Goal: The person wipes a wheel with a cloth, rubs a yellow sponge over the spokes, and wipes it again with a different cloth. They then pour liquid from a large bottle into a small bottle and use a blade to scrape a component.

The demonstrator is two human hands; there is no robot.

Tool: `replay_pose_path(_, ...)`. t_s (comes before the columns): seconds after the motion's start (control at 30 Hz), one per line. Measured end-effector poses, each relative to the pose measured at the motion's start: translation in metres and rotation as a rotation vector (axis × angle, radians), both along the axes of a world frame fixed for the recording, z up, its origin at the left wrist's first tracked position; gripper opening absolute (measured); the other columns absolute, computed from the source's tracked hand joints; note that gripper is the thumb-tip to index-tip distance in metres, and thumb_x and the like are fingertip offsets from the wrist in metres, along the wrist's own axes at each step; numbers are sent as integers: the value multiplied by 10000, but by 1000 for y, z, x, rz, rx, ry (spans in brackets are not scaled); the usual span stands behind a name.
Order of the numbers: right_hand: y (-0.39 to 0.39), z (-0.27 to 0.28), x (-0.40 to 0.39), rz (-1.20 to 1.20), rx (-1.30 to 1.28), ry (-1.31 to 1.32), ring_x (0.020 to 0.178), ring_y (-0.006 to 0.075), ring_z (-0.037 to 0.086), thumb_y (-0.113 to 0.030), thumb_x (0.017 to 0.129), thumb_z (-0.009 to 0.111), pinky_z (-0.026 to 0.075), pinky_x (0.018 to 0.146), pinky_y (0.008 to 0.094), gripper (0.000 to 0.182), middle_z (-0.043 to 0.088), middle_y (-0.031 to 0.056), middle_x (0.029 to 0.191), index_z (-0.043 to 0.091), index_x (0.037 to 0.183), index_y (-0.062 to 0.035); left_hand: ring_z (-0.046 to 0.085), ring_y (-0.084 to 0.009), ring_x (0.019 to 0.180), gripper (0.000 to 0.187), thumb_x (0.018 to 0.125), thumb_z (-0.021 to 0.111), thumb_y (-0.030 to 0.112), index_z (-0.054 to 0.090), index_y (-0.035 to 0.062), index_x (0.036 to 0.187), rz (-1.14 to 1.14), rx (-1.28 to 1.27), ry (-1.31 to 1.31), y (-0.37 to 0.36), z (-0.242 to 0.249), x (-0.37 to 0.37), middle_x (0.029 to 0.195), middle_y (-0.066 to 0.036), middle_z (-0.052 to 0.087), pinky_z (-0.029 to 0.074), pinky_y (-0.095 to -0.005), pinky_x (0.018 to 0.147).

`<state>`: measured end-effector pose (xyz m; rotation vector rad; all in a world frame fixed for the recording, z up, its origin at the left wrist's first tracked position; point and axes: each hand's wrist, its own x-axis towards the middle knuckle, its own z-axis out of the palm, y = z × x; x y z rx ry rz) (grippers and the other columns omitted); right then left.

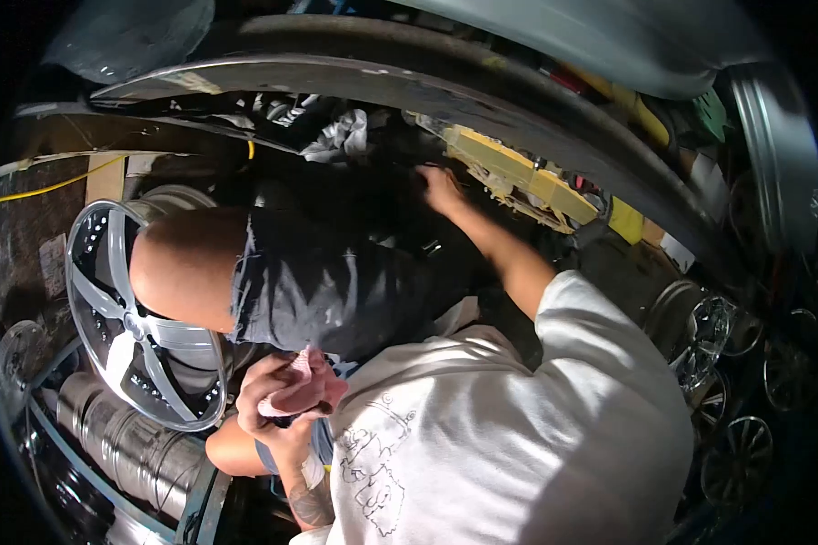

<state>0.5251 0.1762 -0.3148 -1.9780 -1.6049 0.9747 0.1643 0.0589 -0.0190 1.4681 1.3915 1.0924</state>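
Note:
My left hand [286,409], at the lower left, is closed around a crumpled pink cloth [302,385]. Part of the fingers is covered by the cloth. Beyond my knee stands a silver five-spoke wheel rim [118,354], close to that hand and apart from it. My right arm stretches up to a dark area below the workbench edge. There my right hand [441,191] has its fingers curled, and shadow hides what they hold, if anything. Just right of it lies a worn yellow strip-like piece [518,173].
A long dark bench edge [382,82] crosses the top. Crumpled white paper or cloth [341,136] lies beneath it. Metal rims [136,445] sit on a blue frame [91,481] at lower left. More wheels [736,459] line the right side. A yellow cord [59,186] runs along the left.

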Motion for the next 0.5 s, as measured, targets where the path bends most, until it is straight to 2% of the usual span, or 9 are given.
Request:
replay_pose_path(0.03, -11, -3, -1, -44, -85, -100, 1156, 446, 652, -165, 893, 694, 516, 995, 535, 335, 699, 274, 1187, 714, 1174, 15, 677, -297, 1000, 705, 602, 1010, 413, 636, 21, 1052, -3, -11, -1, -1, 1, -4, 1098, -180, 690, 540, -435, 925)
replay_pose_path(0.07, -21, -50, 19, 77, -228, -182, 1116, 467, 674, -296, 938, 684, 543, 957, 537, 384, 696, 283, 1200, 711, 1251, -76, 671, -303, 1013, 697, 627, 996, 426, 628, 23, 1059, -10, -21, -7, -4, 0, -8, 1105, -183, 685, 537, -445, 931)
replay_pose_path(0.1, -68, -84, 30, -87, 3, 93, 1125, 445, 682, -305, 954, 675, 545, 962, 517, 394, 699, 279, 1209, 703, 1275, -78, 667, -305, 1015, 666, 641, 987, 402, 621, 35, 1059, -3, -30, -9, -5, 2, -4, 1113, -189, 681, 537, -447, 929)
replay_pose_path(0.17, -116, -79, 48, -161, 26, 266, 1157, 400, 683, -307, 987, 647, 537, 986, 489, 402, 697, 263, 1243, 687, 1318, -82, 661, -310, 1019, 607, 669, 971, 353, 609, 58, 1058, 11, -46, -13, -8, 8, 4, 1130, -202, 673, 536, -451, 925)
replay_pose_path(0.23, -119, -33, 54, 14, -413, 89, 1205, 355, 667, -291, 1022, 613, 518, 1024, 470, 397, 686, 241, 1295, 672, 1355, -84, 708, -317, 960, 468, 661, 955, 202, 625, 65, 964, -289, -93, 45, 6, 33, 11, 1138, -229, 694, 562, -420, 846)
replay_pose_path(0.27, -149, -43, 60, -34, -327, 128, 1229, 352, 651, -297, 1029, 604, 502, 1046, 461, 401, 672, 224, 1334, 670, 1361, -82, 668, -319, 1019, 449, 699, 886, 182, 618, 16, 1018, -431, -73, 51, 10, 37, 16, 1142, -228, 676, 523, -426, 941)
replay_pose_path(0.33, -214, -64, 74, -166, -296, 200, 1248, 346, 637, -311, 1030, 603, 483, 1068, 449, 416, 659, 208, 1368, 666, 1369, -77, 736, -332, 952, 458, 578, 950, 33, 645, 50, 920, -459, -92, 40, 20, 51, 28, 1080, -232, 716, 606, -401, 823)
replay_pose_path(0.43, -284, -59, 80, -362, -438, 318, 1235, 339, 639, -323, 1017, 622, 480, 1064, 445, 440, 668, 211, 1349, 658, 1374, -68, 746, -340, 916, 464, 531, 951, -3, 640, 39, 873, -359, -88, -40, 20, 59, 37, 1049, -241, 715, 624, -404, 792)
replay_pose_path(0.5, -310, -36, 80, -407, -499, 420, 1225, 341, 640, -311, 1013, 630, 481, 1056, 449, 442, 675, 211, 1329, 650, 1377, -63, 747, -335, 916, 425, 558, 946, 28, 646, 40, 860, -424, -72, -55, 25, 61, 36, 1058, -246, 713, 625, -399, 775)
